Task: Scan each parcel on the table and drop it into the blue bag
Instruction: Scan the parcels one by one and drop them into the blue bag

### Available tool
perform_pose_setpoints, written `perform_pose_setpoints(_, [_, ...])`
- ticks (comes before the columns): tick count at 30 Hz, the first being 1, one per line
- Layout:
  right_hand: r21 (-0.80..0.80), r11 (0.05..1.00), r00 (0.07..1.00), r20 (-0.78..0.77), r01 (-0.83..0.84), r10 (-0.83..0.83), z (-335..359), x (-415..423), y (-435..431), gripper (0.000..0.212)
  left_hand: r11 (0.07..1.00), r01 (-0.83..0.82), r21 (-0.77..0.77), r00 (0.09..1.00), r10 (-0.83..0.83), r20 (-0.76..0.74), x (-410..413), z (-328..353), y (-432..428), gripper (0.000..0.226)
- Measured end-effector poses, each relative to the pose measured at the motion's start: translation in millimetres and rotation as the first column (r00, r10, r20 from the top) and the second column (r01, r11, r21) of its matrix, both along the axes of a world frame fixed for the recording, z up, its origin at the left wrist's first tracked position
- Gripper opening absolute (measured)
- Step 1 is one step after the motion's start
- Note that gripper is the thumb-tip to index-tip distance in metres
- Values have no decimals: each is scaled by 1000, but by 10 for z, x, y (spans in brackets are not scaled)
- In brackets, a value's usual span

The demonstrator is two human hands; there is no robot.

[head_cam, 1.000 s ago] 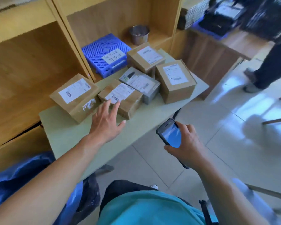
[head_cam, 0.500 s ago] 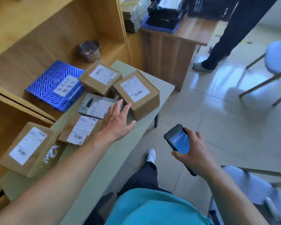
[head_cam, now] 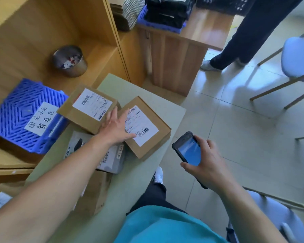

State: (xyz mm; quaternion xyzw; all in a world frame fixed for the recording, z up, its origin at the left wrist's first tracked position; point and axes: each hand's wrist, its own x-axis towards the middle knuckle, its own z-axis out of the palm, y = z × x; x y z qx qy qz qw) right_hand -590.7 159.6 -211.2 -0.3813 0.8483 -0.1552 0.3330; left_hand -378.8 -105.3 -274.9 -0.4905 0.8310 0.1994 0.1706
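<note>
Several labelled parcels lie on the pale green table (head_cam: 144, 174). My left hand (head_cam: 117, 128) lies flat with straight fingers on the left edge of the right-hand cardboard box (head_cam: 147, 130), over its white label. A second cardboard box (head_cam: 84, 109) sits just left of it, a grey box (head_cam: 111, 158) lies under my forearm, and another cardboard box (head_cam: 95, 192) sits nearer me. My right hand (head_cam: 204, 165) grips a black handheld scanner (head_cam: 188, 149) with a blue screen, held off the table's right edge. The blue bag is out of view.
A blue plastic crate (head_cam: 21, 116) with a handwritten note and a metal cup (head_cam: 69, 61) stand on the wooden shelf to the left. A wooden desk (head_cam: 179, 50) is beyond. A person's legs (head_cam: 244, 35) and a blue chair (head_cam: 298, 58) stand on the tiled floor.
My left hand moved from the parcels at the table's left end across to the right-hand cardboard box and now rests on it. The view swung right. The scanner stayed in my right hand.
</note>
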Motion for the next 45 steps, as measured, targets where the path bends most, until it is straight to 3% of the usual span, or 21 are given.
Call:
perform_pose_setpoints(8, [42, 996, 997, -25, -77, 78, -134, -96, -499, 93, 998, -31, 58, 999, 31, 10, -21, -200, -103, 126])
perform_pose_setpoints(13, [43, 991, 992, 12, -124, 124, -186, -108, -523, 93, 901, -283, 330, 946, 319, -62, -29, -356, 49, 115])
perform_pose_setpoints(16, [43, 987, 988, 20, -152, 152, -164, -207, -517, 93, 848, -327, 416, 906, 406, -116, -85, -337, 85, 106])
perform_pose_setpoints(24, [22, 988, 988, -19, -156, 156, -49, -458, -489, 92, 878, -349, 326, 897, 414, -154, -194, -180, 201, 96])
perform_pose_setpoints(28, [17, 985, 985, -21, -172, 172, -88, -464, -446, 92, 974, -221, 37, 969, 224, -107, -179, -68, 371, 91])
perform_pose_setpoints(31, [13, 983, 983, -12, -183, 183, -144, -427, -411, 91, 988, -104, -110, 987, 89, -137, -202, -29, 684, 84])
perform_pose_setpoints(35, [6, 980, 980, 3, -201, 201, -201, -383, -372, 90, 999, -34, 41, 999, 34, 8, -347, -175, 1239, 117])
perform_pose_setpoints(37, [10, 975, 975, 0, -221, 221, -210, -382, -358, 91, 999, -29, 25, 998, 28, 55, -403, -301, 1415, 126])
perform_pose_setpoints(45, [132, 933, 933, -90, -335, 348, -235, -395, -227, 90, 974, -225, -36, 950, 211, -230, -381, -488, 1787, 103])
